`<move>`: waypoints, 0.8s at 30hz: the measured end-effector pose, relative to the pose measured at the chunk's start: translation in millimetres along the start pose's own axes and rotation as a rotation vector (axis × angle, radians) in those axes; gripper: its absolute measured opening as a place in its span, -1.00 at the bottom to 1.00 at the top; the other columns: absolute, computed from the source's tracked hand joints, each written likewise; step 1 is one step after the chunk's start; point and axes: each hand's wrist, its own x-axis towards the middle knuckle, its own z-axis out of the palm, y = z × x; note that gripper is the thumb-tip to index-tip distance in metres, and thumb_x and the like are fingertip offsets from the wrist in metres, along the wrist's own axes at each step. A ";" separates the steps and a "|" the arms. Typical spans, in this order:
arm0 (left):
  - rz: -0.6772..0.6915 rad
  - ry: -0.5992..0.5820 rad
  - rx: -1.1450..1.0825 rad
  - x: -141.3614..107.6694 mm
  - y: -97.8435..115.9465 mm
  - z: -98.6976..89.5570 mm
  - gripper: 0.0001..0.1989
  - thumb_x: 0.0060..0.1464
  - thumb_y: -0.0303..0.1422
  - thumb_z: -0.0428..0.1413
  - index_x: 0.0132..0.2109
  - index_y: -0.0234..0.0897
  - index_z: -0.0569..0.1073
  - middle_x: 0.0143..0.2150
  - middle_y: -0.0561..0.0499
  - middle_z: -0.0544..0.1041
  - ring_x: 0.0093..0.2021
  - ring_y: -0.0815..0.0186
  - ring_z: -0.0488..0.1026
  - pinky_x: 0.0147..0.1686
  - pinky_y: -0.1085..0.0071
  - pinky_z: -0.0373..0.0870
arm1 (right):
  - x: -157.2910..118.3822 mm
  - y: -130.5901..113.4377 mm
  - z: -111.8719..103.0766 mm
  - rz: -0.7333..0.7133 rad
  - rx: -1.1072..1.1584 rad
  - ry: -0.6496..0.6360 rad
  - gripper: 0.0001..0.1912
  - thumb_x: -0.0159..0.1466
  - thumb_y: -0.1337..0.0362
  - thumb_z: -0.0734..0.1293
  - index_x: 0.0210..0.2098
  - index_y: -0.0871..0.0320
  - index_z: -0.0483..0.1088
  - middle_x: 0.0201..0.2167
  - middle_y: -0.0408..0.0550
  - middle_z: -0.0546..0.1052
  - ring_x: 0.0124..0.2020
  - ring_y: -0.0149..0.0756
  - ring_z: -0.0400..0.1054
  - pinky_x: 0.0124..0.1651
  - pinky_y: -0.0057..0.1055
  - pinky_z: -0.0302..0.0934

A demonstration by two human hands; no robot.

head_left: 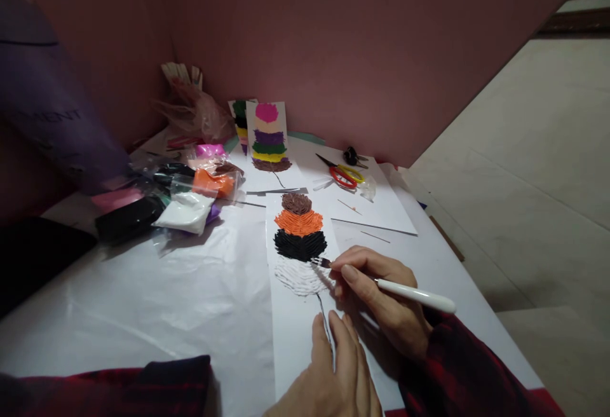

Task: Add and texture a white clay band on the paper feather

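My right hand pinches a small fork with a white handle. The fork's tines touch the card at the border of a black clay band and a white clay band. Above these, an orange band and a brown one complete a ridged, stacked shape on the white card. My left hand lies over the card's lower part, fingers stretched out and holding nothing. A thin dark curved line runs down from the white band between its fingers.
Clear bags of coloured clay lie to the left. Behind stands a card with colourful bands, another partly behind it. Red-and-yellow scissors and thin sticks lie back right. A pink wall borders the table.
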 end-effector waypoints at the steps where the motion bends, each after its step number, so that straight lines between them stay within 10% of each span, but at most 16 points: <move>1: -0.001 0.000 0.004 0.0 0.0 0.2 -0.76 0.17 -0.51 -0.06 -0.22 -0.38 0.52 -0.23 -0.07 0.65 -0.24 0.13 0.58 -0.30 0.12 0.41 | 0.3 -0.3 0.3 0.003 -0.006 -0.005 -0.80 0.35 0.21 0.31 -0.33 0.17 0.50 -0.47 -0.08 0.48 -0.47 -0.36 0.35 -0.43 -0.42 0.26; 24: -0.001 -0.065 0.036 -4.4 2.6 -4.5 -0.69 0.22 -0.52 -0.11 -0.11 -0.38 0.52 -0.17 -0.10 0.62 -0.16 0.12 0.55 -0.21 0.10 0.37 | -2.0 2.5 -2.1 -0.007 -0.033 -0.015 -0.80 0.36 0.21 0.30 -0.32 0.16 0.50 -0.47 -0.09 0.48 -0.48 -0.35 0.36 -0.43 -0.41 0.24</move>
